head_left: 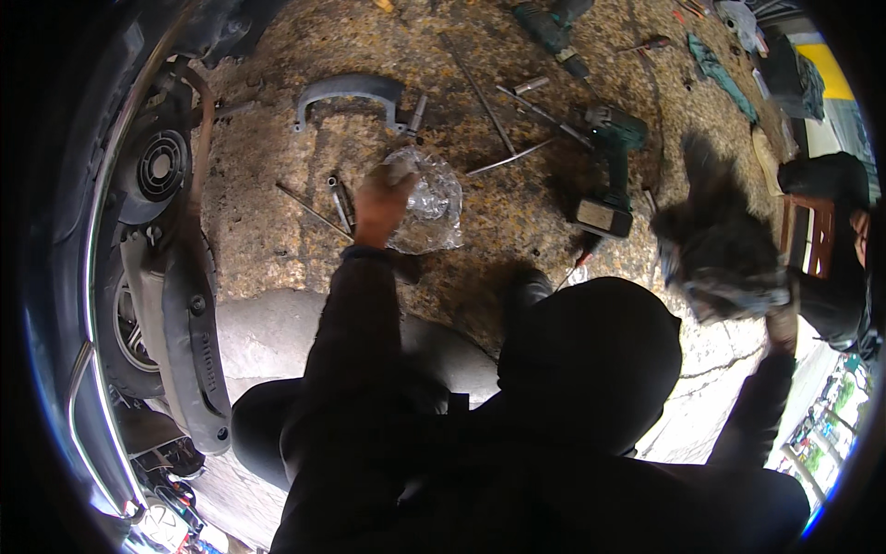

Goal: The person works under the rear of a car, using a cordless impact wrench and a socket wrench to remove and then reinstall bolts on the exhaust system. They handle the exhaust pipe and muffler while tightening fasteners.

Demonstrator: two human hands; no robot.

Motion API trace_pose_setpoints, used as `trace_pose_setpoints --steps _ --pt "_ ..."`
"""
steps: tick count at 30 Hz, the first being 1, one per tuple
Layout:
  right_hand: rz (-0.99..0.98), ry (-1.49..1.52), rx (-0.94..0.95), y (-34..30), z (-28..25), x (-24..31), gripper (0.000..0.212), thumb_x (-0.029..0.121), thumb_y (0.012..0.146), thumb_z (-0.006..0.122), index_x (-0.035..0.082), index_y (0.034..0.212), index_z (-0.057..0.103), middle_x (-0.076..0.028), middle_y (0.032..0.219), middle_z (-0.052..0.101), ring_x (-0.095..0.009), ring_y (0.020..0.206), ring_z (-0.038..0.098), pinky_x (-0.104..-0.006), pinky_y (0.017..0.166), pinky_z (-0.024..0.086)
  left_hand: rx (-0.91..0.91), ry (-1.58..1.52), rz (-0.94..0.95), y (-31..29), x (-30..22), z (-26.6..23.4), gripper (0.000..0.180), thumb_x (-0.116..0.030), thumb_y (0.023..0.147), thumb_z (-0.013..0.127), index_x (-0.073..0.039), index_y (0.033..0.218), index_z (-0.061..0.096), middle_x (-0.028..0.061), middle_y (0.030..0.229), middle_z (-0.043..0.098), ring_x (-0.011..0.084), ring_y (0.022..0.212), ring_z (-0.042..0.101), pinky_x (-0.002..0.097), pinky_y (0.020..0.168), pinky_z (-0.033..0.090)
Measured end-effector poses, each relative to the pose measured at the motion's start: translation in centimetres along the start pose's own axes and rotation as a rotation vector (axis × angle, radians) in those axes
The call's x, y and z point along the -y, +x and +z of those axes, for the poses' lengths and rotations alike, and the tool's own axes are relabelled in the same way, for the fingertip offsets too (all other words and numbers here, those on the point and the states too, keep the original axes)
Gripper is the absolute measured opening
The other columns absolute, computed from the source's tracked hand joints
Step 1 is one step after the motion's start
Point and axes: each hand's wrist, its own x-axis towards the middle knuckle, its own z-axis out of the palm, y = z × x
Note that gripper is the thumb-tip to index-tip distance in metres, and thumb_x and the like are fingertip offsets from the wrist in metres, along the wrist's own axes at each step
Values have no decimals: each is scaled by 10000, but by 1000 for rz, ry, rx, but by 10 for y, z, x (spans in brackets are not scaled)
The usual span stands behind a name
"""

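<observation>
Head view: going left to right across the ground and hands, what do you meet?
Scooter wheel and engine side → socket and rods → left hand → clear plastic bag → green cordless drill → dark blurred rag → right hand.

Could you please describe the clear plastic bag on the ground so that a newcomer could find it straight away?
Start at the scooter's rear wheel on the left, then look right across the rough ground. The left hand reaches onto a crumpled plastic bag. It is the only transparent, shiny thing there; its neighbours are metal rods and a green cordless drill.
</observation>
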Motion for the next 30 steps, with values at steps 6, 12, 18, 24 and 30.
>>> trace_pose_setpoints --steps 6,12,18,24,30 --pt "377 -106 267 -47 81 12 592 217 743 878 -28 1214 616 -106 1017 701 -160 843 667 -325 662 558 -137 40 123 42 -31 12 451 -409 875 695 -32 1122 670 217 1074 711 383 1032 674 468 915 514" --pt "-375 -330 217 16 132 75 119 49 969 598 27 1057 674 -88 1015 635 -159 819 610 -309 655 505 -21 574 169 86 -40 25 454 -368 919 647 -46 1237 607 230 1240 651 372 1052 668 484 883 540" --pt "60 315 545 67 307 170 208 226 990 643 21 1007 616 -63 877 602 -121 683 549 -317 581 469 125 729 -40 103 -68 37 472 -318 851 727 -51 1214 588 215 1198 652 405 1045 673 515 886 549" --pt "-164 446 709 87 383 270 338 305 1023 585 6 866 600 -29 699 499 -136 629 460 -322 569 376 136 394 -52 83 -74 44 331 -262 857 694 -39 1087 614 148 1071 675 315 959 677 452 785 554" --pt "-525 339 665 60 397 271 352 302 1010 620 -7 844 583 -90 681 460 -157 654 437 -366 604 391 86 -1591 -368 57 -108 16 169 -185 968 493 -44 1006 579 70 884 598 251 834 594 455 824 506"
